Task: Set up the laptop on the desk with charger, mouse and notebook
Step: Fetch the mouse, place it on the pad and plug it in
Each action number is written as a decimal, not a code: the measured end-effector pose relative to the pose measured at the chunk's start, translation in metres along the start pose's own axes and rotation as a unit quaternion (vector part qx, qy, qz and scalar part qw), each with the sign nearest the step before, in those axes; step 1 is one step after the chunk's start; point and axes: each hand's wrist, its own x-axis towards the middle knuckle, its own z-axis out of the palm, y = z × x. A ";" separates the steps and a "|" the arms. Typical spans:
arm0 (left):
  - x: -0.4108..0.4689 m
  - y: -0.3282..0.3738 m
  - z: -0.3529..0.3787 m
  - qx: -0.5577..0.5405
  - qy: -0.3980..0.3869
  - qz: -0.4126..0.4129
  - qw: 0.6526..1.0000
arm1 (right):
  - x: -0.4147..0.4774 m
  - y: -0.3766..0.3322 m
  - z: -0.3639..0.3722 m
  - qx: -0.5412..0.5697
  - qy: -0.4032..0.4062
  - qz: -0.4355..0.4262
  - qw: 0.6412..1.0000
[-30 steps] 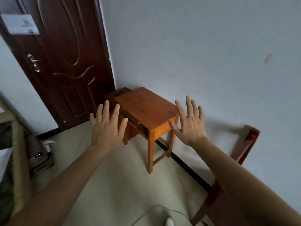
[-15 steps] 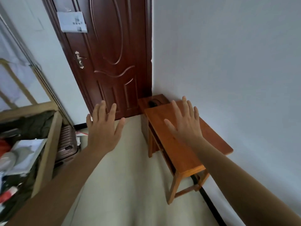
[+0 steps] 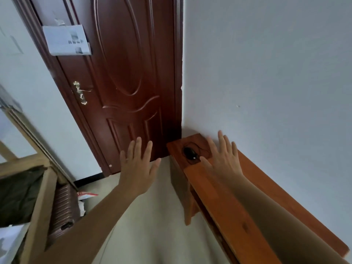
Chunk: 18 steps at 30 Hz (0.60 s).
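Observation:
An orange wooden desk (image 3: 224, 197) runs along the white wall at the right. Beyond its far end, a darker small wooden stand (image 3: 175, 147) holds a black mouse (image 3: 190, 153) with its thin cord looped around it. My right hand (image 3: 222, 159) is raised over the desk's far end, fingers spread, holding nothing, just right of the mouse. My left hand (image 3: 139, 166) is held up over the floor in front of the door, fingers apart and empty. No laptop, charger or notebook shows.
A dark brown door (image 3: 123, 82) with a brass handle (image 3: 81, 93) and a taped paper (image 3: 66, 41) closes the corner. A wooden bed frame (image 3: 38, 206) and a ribbed brown suitcase (image 3: 62, 210) stand at the left. Pale floor (image 3: 152, 225) lies between.
The view has swung left and closer to the door and desk. The mouse on the small stand has come into clear sight. Both hands stay raised and spread.

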 end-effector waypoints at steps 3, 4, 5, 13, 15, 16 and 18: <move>0.081 -0.020 0.008 0.000 -0.005 0.036 0.999 | 0.058 -0.007 0.006 -0.005 0.011 0.033 0.999; 0.103 -0.022 0.011 -0.007 -0.008 0.042 0.999 | 0.070 -0.008 0.008 -0.004 0.010 0.037 0.999; 0.121 -0.022 0.015 -0.011 -0.013 0.045 0.999 | 0.081 -0.006 0.011 -0.007 0.009 0.043 0.999; 0.259 -0.018 0.090 -0.005 -0.051 0.106 0.993 | 0.205 0.021 0.066 -0.011 0.002 0.099 0.995; 0.287 -0.018 0.103 0.007 -0.057 0.115 0.992 | 0.233 0.027 0.075 -0.010 0.007 0.102 0.995; 0.302 -0.018 0.108 0.012 -0.062 0.114 0.991 | 0.248 0.029 0.079 -0.006 0.005 0.109 0.994; 0.340 -0.019 0.120 0.022 -0.072 0.126 0.989 | 0.282 0.036 0.090 0.000 0.001 0.116 0.993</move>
